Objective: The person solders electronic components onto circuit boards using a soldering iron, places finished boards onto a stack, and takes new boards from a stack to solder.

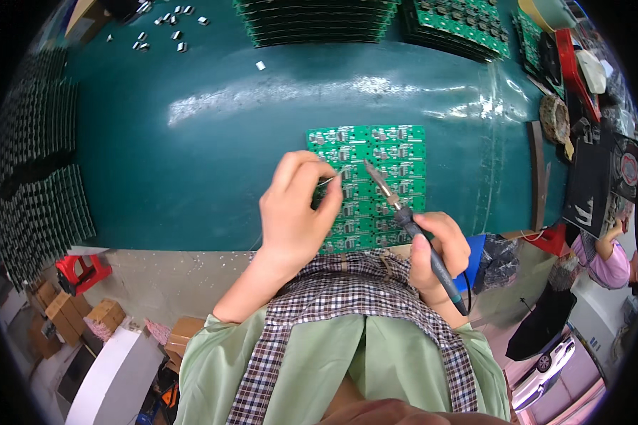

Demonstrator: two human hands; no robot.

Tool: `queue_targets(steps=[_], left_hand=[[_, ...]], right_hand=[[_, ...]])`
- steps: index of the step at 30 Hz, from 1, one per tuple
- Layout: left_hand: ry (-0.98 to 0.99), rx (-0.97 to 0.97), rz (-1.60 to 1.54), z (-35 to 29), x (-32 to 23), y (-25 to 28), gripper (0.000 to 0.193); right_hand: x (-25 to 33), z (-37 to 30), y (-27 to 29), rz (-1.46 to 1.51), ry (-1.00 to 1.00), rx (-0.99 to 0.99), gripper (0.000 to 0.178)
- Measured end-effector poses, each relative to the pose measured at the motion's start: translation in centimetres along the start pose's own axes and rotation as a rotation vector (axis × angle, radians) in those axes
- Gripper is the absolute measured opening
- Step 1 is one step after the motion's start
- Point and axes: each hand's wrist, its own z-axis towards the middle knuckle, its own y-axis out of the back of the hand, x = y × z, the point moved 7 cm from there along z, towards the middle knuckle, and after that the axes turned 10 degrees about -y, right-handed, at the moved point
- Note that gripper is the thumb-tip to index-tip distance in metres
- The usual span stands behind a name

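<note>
A green panel of joined circuit boards (398, 145) lies flat on the table near its front edge, directly before me. My right hand (443, 251) is wrapped round the dark handle of a soldering iron (397, 205). Its metal tip points up and left over the upper middle of the panel; whether it touches a board I cannot tell. My left hand (294, 205) is over the panel's left side, thumb and fingers pinching a thin silvery solder wire (326, 182). That wire reaches toward the iron's tip. The hand covers part of the boards on the left.
Circuit panels (315, 21) are stacked at the back, with more panels (468, 25) to their right. Stacks of boards (39, 219) line the left edge. Small metal parts (177, 34) lie scattered at the far left. A dark bar (536, 177) stands on the right; another person (606, 258) works beyond.
</note>
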Motion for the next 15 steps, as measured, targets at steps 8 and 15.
queue_targets(steps=[8, 15], left_hand=[[-0.158, -0.015, 0.109, -0.59, -0.58, -0.16, 0.015], [-0.122, -0.016, 0.097, -0.8, -0.47, -0.43, 0.017]], right_hand=[[-0.06, -0.54, -0.39, 0.018, 0.054, 0.063, 0.016], [-0.18, -0.38, -0.77, -0.006, 0.045, 0.075, 0.015]])
